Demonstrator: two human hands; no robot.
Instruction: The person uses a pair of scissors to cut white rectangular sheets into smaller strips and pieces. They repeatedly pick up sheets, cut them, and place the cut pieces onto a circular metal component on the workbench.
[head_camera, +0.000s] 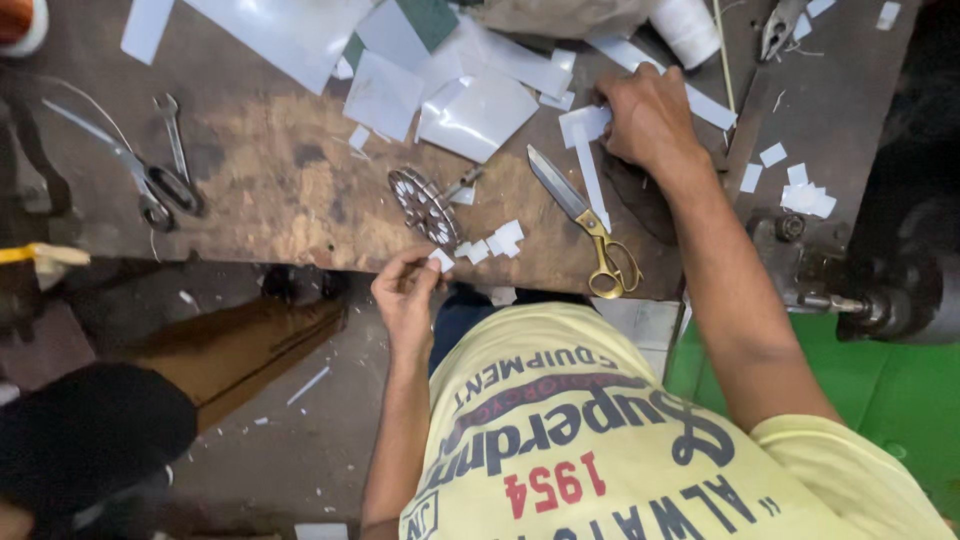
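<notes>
L hand: (405, 292) at near edge of tabletop (260, 190), grip narrow, thumb + fingers pinched on a small white paper square (441, 260).
R hand: (648, 120) farther back on tabletop, knuckles up, fingers curled onto a white paper strip (590, 165); can't tell if the grip is shut on it or only pressing.
Paper strip: long, narrow, runs from under R hand toward near edge, ends just beside the scissors blade.
Brass-handled scissors: (585, 220) flat on tabletop, blades shut, tip pointing away, loops at near edge; between the two hands.
Cut squares: (495, 240) little pile of white bits just R of the pinched square, near edge.
Toothed metal wheel: (424, 205) round, spoked, standing tilted just above L hand.
White sheets: (470, 110) bigger offcuts overlapping at back of tabletop, behind wheel.
Dark scissors: (140, 175) far L, well apart from both hands; wrench (173, 135) just beside them.
More scraps: (800, 190) white bits on R side past R forearm.
Machine: (880, 290) dark metal, far R, below tabletop level.
</notes>
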